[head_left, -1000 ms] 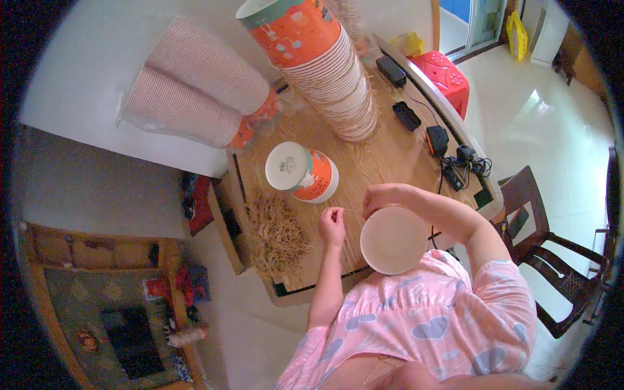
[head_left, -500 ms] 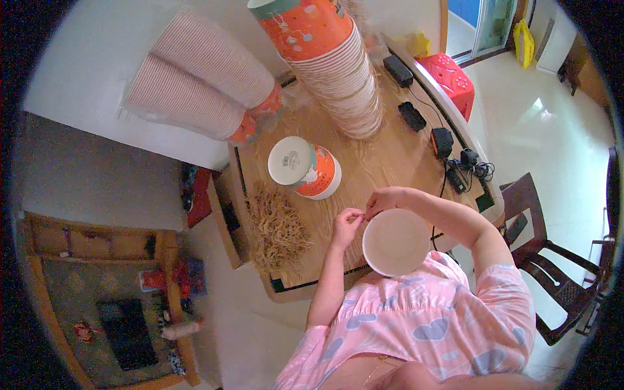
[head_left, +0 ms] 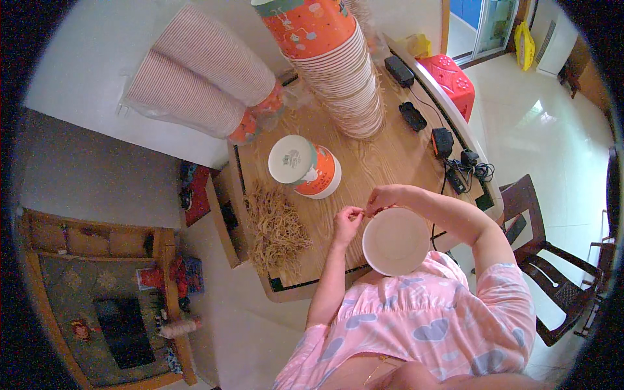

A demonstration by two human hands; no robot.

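Note:
A paper bucket with a white rim rests between my body and the table edge, its open mouth facing up at me. At its far left rim, my left hand pinches thumb and fingers together. My right hand reaches round the bucket's far side, its fingertips also pinched and almost meeting the left ones. A small brownish bit shows between them, too small to make out. Left of my hands lies a heap of tan twisted cords. Beyond it, an orange, white and green paper bucket stands bottom up.
A tall stack of nested paper buckets rises at the table's back. Wrapped stacks lean at the far left. Black adapters and cables lie along the right edge of the wooden table. A red stool and dark chair stand beyond.
My hands stay almost in place at the bucket's rim, with only a slight shift of the fingers. The bucket and the things on the table have not visibly moved.

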